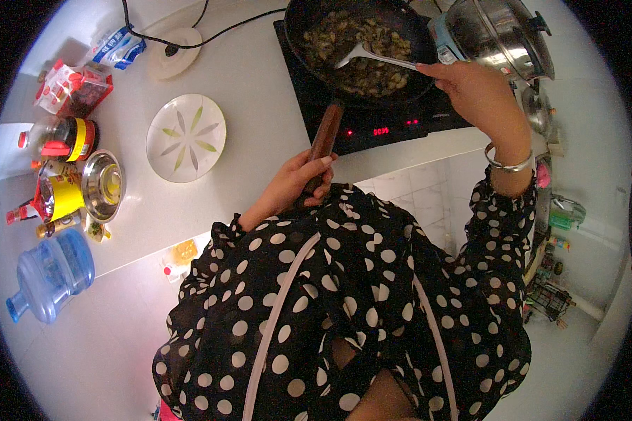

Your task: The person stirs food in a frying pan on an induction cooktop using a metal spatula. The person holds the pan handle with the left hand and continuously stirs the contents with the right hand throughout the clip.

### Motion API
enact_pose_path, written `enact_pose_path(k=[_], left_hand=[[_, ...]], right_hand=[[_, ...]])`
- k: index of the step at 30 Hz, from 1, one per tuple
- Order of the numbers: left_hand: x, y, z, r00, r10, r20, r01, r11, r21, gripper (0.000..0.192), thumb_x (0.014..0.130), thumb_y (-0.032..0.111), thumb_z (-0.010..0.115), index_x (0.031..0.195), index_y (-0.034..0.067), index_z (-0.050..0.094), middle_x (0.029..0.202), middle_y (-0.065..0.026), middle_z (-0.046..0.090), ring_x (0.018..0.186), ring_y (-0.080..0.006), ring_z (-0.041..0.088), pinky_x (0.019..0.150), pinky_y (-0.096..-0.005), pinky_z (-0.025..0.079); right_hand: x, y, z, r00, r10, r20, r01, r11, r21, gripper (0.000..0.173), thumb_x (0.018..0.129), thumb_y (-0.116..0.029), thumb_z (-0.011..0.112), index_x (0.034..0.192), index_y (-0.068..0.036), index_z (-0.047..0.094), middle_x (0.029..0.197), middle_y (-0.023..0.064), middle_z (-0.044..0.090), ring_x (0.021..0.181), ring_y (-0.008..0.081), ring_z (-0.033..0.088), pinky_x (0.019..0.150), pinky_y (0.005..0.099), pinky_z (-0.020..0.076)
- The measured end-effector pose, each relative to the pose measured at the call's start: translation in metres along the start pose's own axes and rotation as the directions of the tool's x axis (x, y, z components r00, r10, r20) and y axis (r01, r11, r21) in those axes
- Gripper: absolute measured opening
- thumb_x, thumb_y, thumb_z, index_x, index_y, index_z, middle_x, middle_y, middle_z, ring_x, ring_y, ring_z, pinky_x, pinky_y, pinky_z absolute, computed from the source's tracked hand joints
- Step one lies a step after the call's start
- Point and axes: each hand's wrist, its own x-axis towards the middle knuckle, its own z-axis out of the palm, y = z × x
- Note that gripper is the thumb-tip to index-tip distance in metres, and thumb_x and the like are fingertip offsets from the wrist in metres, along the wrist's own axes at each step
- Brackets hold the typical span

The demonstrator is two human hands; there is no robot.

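My left hand (312,176) is wrapped around the brown handle (327,126) of a dark frying pan (316,79). The pan sits on a black induction cooktop (371,129) with red lit digits. In the pan lie browned, chopped pieces of food (368,39). My right hand (476,94) grips a metal spatula (384,59) from the right side. The spatula's head rests among the food near the middle of the pan. My fingers hide the end of its handle.
Left of the cooktop is a leaf-patterned plate (186,138). Farther left stand a steel bowl (103,186), a dark sauce bottle (63,138), food packets (73,88) and a blue water jug (52,276). A steel pot (495,37) is beside the pan. A black cord (231,30) crosses the counter.
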Motion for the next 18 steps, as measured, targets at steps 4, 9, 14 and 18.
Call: enact_pose_path(k=[4, 9, 14, 18], left_hand=[[0.002, -0.001, -0.001, 1.000, 0.002, 0.022, -0.002, 1.000, -0.001, 0.035, 0.093, 0.023, 0.049, 0.117, -0.001, 0.039, 0.072, -0.0034, 0.048, 0.050, -0.0087, 0.044, 0.039, -0.0208, 0.034], [0.001, -0.002, -0.001, 1.000, -0.001, 0.021, 0.002, 0.999, -0.050, 0.034, 0.093, 0.022, 0.050, 0.117, 0.000, 0.040, 0.074, -0.0035, 0.049, 0.052, -0.0088, 0.045, 0.039, -0.0207, 0.034], [0.001, -0.002, 0.000, 1.000, -0.013, 0.004, 0.013, 0.999, -0.042, 0.034, 0.093, 0.021, 0.050, 0.117, 0.000, 0.040, 0.074, -0.0035, 0.049, 0.052, -0.0088, 0.045, 0.039, -0.0203, 0.034], [0.001, 0.000, 0.001, 1.000, -0.015, 0.006, 0.016, 0.998, -0.059, 0.033, 0.093, 0.021, 0.050, 0.117, 0.000, 0.039, 0.074, -0.0037, 0.048, 0.052, -0.0090, 0.045, 0.039, -0.0203, 0.034]], right_hand=[[0.008, -0.010, 0.016, 0.999, -0.019, -0.039, 0.014, 0.993, -0.117, 0.037, 0.081, -0.006, 0.055, 0.114, -0.020, 0.062, 0.081, 0.0107, 0.064, 0.076, 0.0274, 0.064, 0.061, 0.0394, 0.0510], [0.022, -0.016, 0.032, 0.991, -0.061, -0.119, 0.028, 0.966, -0.258, 0.042, 0.077, -0.001, 0.055, 0.114, -0.018, 0.062, 0.077, 0.0118, 0.064, 0.074, 0.0281, 0.065, 0.060, 0.0393, 0.0521], [0.032, -0.015, 0.041, 0.991, -0.050, -0.126, 0.009, 0.950, -0.312, 0.042, 0.078, -0.001, 0.054, 0.115, -0.019, 0.061, 0.079, 0.0126, 0.064, 0.071, 0.0292, 0.065, 0.058, 0.0386, 0.0524], [0.031, -0.013, 0.046, 0.993, -0.006, -0.120, -0.033, 0.947, -0.319, 0.040, 0.081, -0.004, 0.053, 0.117, -0.021, 0.060, 0.081, 0.0134, 0.063, 0.071, 0.0291, 0.065, 0.058, 0.0384, 0.0523]])
